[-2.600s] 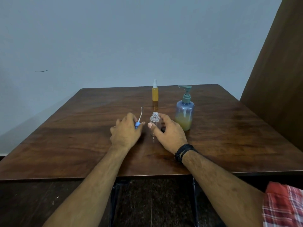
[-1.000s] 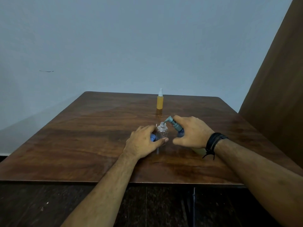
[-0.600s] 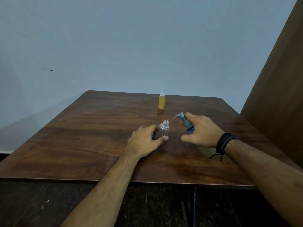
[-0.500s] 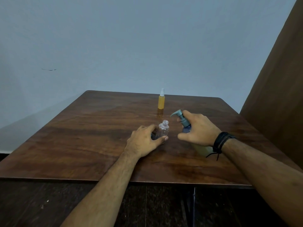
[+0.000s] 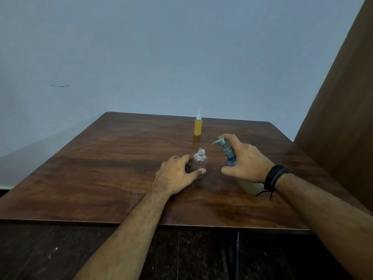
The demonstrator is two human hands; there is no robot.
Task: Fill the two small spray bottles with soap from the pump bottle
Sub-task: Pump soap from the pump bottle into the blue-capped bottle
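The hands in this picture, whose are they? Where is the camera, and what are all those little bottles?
The camera sits on a person's head, looking down, so you see their own arms. On the wooden table the left hand holds a small clear bottle with its cap off. The right hand holds a tilted soap pump bottle, its green spout pointing toward the open bottle but not touching it. Farther back stands a small capped spray bottle, yellow inside.

Both forearms reach forward, bare. The left hand (image 5: pixel 177 175) lies low, its fingers and thumb curled in a grip. The right hand (image 5: pixel 247 163) is raised and tilted, gripping, forefinger stretched forward; dark bands circle its wrist.
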